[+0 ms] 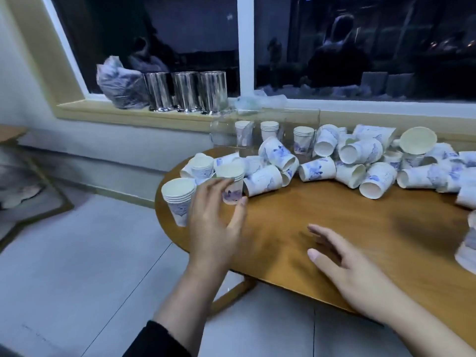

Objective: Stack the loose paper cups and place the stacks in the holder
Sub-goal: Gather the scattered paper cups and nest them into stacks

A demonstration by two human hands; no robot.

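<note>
Several white paper cups with blue prints (pixel 316 170) lie loose in a heap across the back of the wooden table (pixel 334 222). A clear holder (pixel 309 117) at the table's far edge holds three short stacks (pixel 269 130). One upright stack (pixel 179 199) stands at the table's left edge. Just right of it is another upright cup stack (pixel 231 182), and my left hand (pixel 216 220) grips it with fingers on its left side and thumb at its base. My right hand (pixel 355 271) hovers over the table's front part, fingers spread, holding nothing.
Three shiny metal cylinders (pixel 185 91) and a crumpled plastic bag (pixel 119 83) sit on the window sill behind the table. More cups (pixel 467 243) stand at the right edge of view. The rounded left end of the table overhangs grey floor tiles (pixel 77 266).
</note>
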